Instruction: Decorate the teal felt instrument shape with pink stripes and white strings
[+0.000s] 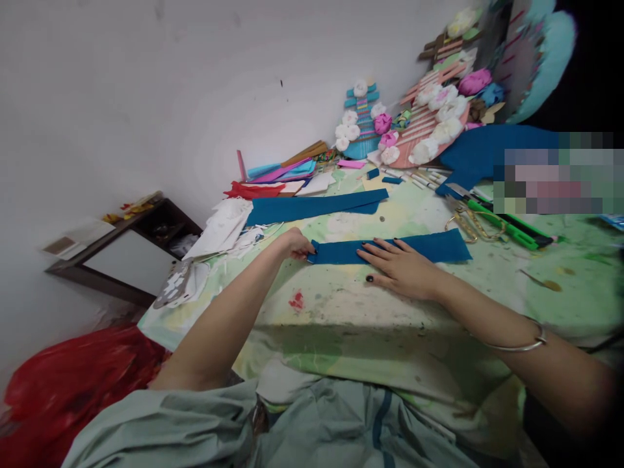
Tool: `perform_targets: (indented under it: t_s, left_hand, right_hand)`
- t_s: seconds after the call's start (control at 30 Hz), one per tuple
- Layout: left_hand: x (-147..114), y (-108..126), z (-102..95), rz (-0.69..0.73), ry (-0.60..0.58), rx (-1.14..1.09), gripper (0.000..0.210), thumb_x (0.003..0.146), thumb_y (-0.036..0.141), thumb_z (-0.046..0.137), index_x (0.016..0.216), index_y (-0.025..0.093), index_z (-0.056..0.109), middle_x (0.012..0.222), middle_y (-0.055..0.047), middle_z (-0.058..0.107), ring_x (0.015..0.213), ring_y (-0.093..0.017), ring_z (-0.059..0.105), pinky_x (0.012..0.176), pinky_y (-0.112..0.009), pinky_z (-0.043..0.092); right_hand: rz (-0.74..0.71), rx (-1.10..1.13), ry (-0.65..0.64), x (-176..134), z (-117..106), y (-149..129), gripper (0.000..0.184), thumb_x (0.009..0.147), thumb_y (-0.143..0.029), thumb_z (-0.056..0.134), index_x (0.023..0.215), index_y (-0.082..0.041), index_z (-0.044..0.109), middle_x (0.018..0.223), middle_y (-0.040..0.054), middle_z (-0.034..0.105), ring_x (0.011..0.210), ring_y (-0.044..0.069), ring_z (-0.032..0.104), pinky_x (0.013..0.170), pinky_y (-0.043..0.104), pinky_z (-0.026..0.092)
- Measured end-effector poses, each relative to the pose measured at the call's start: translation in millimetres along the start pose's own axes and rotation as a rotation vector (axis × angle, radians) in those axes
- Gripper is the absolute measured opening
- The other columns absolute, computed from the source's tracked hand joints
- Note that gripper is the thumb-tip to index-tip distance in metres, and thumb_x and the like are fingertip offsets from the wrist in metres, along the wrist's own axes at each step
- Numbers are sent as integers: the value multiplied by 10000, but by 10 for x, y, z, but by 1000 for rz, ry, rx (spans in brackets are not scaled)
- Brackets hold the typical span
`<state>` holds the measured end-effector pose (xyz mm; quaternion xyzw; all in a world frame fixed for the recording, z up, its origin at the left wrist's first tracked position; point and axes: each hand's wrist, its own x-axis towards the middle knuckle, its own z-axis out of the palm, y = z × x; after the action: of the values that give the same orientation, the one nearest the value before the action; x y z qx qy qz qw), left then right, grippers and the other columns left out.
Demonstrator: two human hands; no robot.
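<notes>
A long blue strip [336, 252], which looks like crepe paper, lies flat across the table in front of me. My left hand [296, 244] pinches its left end, where the material looks folded or bunched; a small pale edge shows under the fingertips. Spread flat over the middle of the strip is my right hand [402, 268], its fingers apart and pressing down. Behind the strip lies a second, longer blue piece [312, 207], folded over itself. Gold-handled scissors [468, 224] rest just beyond the strip's right end.
A green utility knife [511, 224] lies at the right beside a large blue sheet [497, 146]. Several markers [424, 179] and coloured papers [283, 170] line the back. Flower-covered guitar-shaped crafts [363, 127] lean by the wall. White paper [221, 224] sits on the left edge.
</notes>
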<state>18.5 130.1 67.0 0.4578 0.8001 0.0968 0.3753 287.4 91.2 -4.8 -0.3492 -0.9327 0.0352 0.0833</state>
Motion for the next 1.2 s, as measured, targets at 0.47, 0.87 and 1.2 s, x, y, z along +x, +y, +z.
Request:
perform_targets:
  t_s: [0.47,0.87,1.2]
  left_hand:
    - [-30,25,41,15,18,-17,263,541,97,759,470,129,508,379,13,467,472,-117,530,562,-253,487]
    - [-11,33,0,-3,-40,-52,220,551,93,774,494,115,563,458,-5,537,537,-117,563,633,-253,506]
    - [19,9,-24,-6,-115,-123,200,528,80,793,490,100,598,533,-32,600,565,-106,562,643,-235,513]
  right_hand:
    - [2,-4,3,1,8,6,700,873,-655,178,1456,-269,213,1489,31,229,1371,301,184,1065,572,236]
    - [15,37,-2,1,1,-3,696,866,-659,204,1453,-284,221,1490,22,239,1372,305,180,1079,568,211]
    - [20,32,6,-7,4,-2,681,868,-659,205,1449,-304,228,1490,10,251,1372,299,188,1085,547,214]
